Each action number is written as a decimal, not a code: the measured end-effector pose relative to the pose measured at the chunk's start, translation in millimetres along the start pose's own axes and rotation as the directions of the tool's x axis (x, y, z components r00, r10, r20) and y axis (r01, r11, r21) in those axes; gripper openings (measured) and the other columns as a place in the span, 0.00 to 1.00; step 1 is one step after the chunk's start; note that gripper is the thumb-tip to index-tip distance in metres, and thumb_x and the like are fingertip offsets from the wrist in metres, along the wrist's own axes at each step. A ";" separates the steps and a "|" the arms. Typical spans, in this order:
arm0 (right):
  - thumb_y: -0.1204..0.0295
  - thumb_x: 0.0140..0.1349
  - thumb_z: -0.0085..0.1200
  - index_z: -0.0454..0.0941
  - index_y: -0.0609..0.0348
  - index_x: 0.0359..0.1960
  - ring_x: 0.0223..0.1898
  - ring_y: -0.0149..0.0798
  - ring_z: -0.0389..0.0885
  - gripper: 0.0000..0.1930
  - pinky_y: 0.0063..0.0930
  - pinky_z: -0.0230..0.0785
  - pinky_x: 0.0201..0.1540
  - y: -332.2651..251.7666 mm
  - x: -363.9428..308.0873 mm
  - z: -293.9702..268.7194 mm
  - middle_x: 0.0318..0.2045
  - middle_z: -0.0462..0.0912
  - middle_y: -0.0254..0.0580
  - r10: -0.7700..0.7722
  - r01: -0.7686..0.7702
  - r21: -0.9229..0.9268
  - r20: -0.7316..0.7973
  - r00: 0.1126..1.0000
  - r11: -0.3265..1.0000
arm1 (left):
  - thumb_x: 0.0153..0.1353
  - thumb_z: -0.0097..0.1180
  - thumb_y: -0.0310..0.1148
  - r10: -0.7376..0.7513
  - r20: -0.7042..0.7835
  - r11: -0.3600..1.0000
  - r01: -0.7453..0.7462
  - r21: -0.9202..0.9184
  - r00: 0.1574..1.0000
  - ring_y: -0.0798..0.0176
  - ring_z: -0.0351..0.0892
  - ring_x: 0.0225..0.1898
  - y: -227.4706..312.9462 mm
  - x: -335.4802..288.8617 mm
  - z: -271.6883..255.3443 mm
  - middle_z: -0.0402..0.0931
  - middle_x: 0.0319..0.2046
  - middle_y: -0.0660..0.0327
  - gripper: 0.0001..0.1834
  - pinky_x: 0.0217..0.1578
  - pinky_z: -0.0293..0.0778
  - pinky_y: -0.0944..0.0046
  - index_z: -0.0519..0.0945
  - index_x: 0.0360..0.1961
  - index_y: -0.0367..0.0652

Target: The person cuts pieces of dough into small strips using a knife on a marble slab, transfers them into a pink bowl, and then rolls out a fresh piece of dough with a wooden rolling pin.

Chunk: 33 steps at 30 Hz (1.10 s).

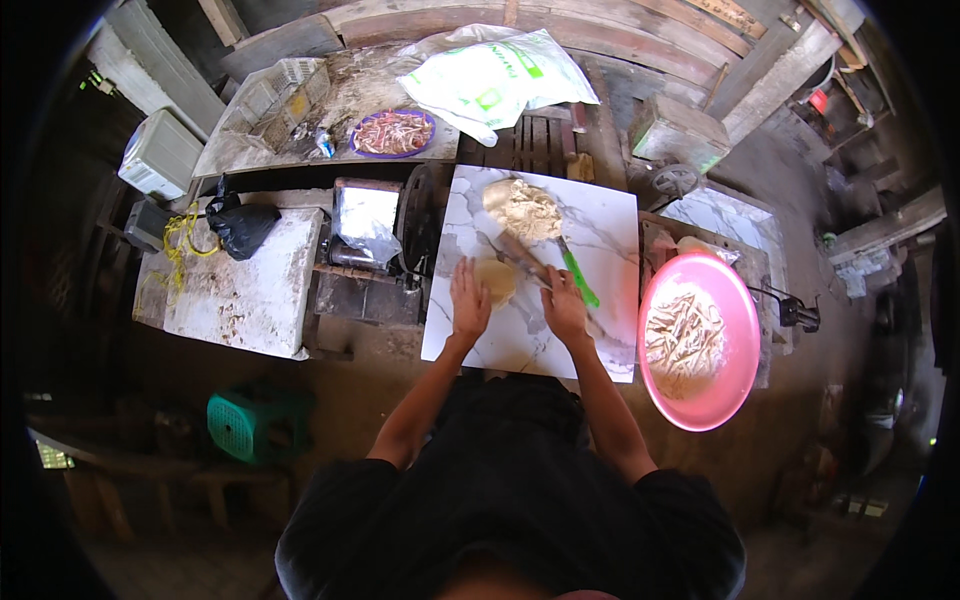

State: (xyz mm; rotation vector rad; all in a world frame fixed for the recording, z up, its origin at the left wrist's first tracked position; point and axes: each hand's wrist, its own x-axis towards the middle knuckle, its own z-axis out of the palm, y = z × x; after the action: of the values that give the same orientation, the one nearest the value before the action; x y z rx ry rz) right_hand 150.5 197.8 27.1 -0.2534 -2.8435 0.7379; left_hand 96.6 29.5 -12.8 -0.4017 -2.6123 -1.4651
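Observation:
On a white marble-patterned board [465,215] lies a flattened round of pale dough [496,284]. My left hand [468,300] rests flat at its left edge with the fingers stretched out. A wooden rolling pin [522,257] slants across the board at the dough's upper right side, and my right hand [565,304] is closed round its near end. Just right of the pin, close to that hand, is a knife with a bright green handle [578,277]. Farther back sits a crumbly heap of dough [523,209].
A pink basin [741,340] holding floured strips stands right of the board. To the left are a roller machine [368,225] and a black plastic bag [243,225]. Behind are a purple-rimmed tray [392,155], a plastic crate [275,100] and a white sack [505,80]. A green stool [232,428] stands lower left.

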 end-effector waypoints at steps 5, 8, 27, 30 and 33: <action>0.70 0.53 0.45 0.56 0.61 0.51 0.38 0.56 0.69 0.24 0.43 0.65 0.38 14.2 -5.5 4.4 0.38 0.65 0.55 0.156 -0.149 0.139 -0.039 0.987 0.979 | 0.57 0.40 0.37 0.086 0.335 0.928 -0.197 0.316 0.938 0.49 0.43 0.61 9.6 -15.0 2.9 0.48 0.58 0.49 0.27 0.58 0.38 0.49 0.55 0.55 0.34; 0.69 0.51 0.48 0.54 0.62 0.50 0.37 0.57 0.70 0.26 0.44 0.66 0.37 18.1 -7.3 12.1 0.38 0.64 0.56 0.204 -0.195 0.127 -0.067 0.977 0.973 | 0.57 0.40 0.39 -0.015 0.405 0.883 -0.178 0.433 0.914 0.50 0.44 0.61 12.3 -17.6 -0.3 0.49 0.58 0.51 0.26 0.58 0.38 0.49 0.59 0.54 0.35; 0.73 0.47 0.51 0.53 0.61 0.47 0.35 0.55 0.72 0.26 0.42 0.67 0.35 -26.5 -4.0 -1.0 0.38 0.65 0.55 0.390 -0.390 0.006 0.021 0.921 0.921 | 0.54 0.45 0.33 -0.038 0.268 0.974 -0.025 0.226 0.963 0.50 0.56 0.55 30.5 -32.5 -1.9 0.63 0.49 0.48 0.17 0.56 0.47 0.50 0.68 0.45 0.40; 0.73 0.47 0.51 0.56 0.59 0.47 0.37 0.52 0.71 0.24 0.41 0.67 0.36 -22.9 -6.6 8.0 0.38 0.65 0.52 0.229 -0.229 0.072 0.013 0.973 0.971 | 0.54 0.44 0.33 -0.073 0.225 0.953 0.001 0.304 0.972 0.48 0.53 0.57 22.0 -27.6 -7.9 0.59 0.52 0.46 0.20 0.57 0.44 0.51 0.66 0.49 0.41; 0.72 0.47 0.51 0.59 0.55 0.47 0.38 0.47 0.71 0.23 0.39 0.66 0.36 -27.0 -2.6 15.4 0.37 0.66 0.47 0.056 -0.059 0.039 0.082 0.995 0.997 | 0.55 0.43 0.34 -0.107 0.115 0.875 0.039 0.483 0.988 0.49 0.50 0.58 0.8 -27.9 -23.6 0.54 0.55 0.47 0.23 0.57 0.43 0.49 0.61 0.53 0.40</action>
State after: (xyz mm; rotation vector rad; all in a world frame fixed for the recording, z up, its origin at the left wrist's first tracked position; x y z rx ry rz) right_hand 146.4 166.8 26.9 -0.3074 -2.9038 0.8362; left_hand 122.9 5.0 -6.2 -0.3560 -2.9982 -0.7696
